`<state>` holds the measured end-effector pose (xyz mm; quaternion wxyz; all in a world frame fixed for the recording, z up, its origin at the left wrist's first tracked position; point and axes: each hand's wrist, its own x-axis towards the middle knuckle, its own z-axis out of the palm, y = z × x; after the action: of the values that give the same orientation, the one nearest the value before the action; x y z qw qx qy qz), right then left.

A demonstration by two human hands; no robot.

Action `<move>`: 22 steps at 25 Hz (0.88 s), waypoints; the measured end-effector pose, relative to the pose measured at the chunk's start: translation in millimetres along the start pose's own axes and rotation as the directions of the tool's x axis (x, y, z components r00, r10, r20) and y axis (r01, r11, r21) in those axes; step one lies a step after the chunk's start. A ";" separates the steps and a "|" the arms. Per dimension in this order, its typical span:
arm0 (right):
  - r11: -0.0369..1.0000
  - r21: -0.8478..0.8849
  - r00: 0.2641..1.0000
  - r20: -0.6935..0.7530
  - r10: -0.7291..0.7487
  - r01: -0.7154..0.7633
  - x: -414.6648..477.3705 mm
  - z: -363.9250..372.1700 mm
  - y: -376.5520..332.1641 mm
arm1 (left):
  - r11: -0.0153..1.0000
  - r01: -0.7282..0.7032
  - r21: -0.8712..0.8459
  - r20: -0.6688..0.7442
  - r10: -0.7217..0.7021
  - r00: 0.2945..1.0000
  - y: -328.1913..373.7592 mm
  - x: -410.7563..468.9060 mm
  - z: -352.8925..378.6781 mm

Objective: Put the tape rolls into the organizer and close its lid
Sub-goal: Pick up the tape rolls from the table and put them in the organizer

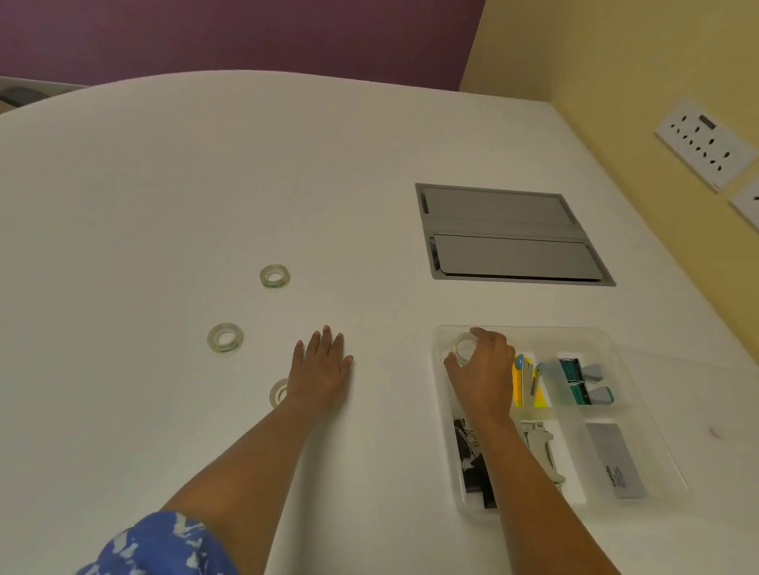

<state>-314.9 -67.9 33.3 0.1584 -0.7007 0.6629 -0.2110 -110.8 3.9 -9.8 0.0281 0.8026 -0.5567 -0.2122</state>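
Observation:
A clear plastic organizer (608, 337) with several compartments sits on the white table at the right. My right hand (484, 375) is inside its far-left compartment, fingers closed around a clear tape roll (464, 347). My left hand (320, 366) lies flat on the table with fingers spread, holding nothing. Three more clear tape rolls lie on the table: one (274, 276) farther away, one (225, 337) to the left, and one (278, 392) partly hidden behind my left wrist. The organizer's clear lid (695, 376) seems to lie open to the right, hard to make out.
The organizer holds black binder clips (469, 455), yellow and blue items (526, 383), teal clips (580, 382), a stapler (542, 442) and a grey box (615, 461). A grey cable hatch (507, 235) is set into the table behind. A yellow wall with sockets (704, 146) runs along the right.

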 end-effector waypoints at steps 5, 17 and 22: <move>0.992 -0.124 0.968 0.247 0.041 -0.010 3.4 6.4 14.3 | 1.000 -0.007 0.006 -0.023 0.007 1.000 3.0 -3.1 7.4; 0.986 -0.168 0.944 0.327 0.042 0.014 18.3 15.9 12.1 | 0.999 -0.005 -0.040 -0.063 0.002 0.998 -0.3 3.5 14.6; 0.992 -0.113 0.986 0.153 0.065 -0.048 16.0 0.4 -4.3 | 0.999 0.017 -0.047 -0.053 -0.020 0.998 -3.8 5.8 7.3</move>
<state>-310.5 -83.6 36.4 0.1771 -0.7035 0.6787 -0.1144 -108.4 1.4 -19.4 0.0597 0.8122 -0.5433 -0.2038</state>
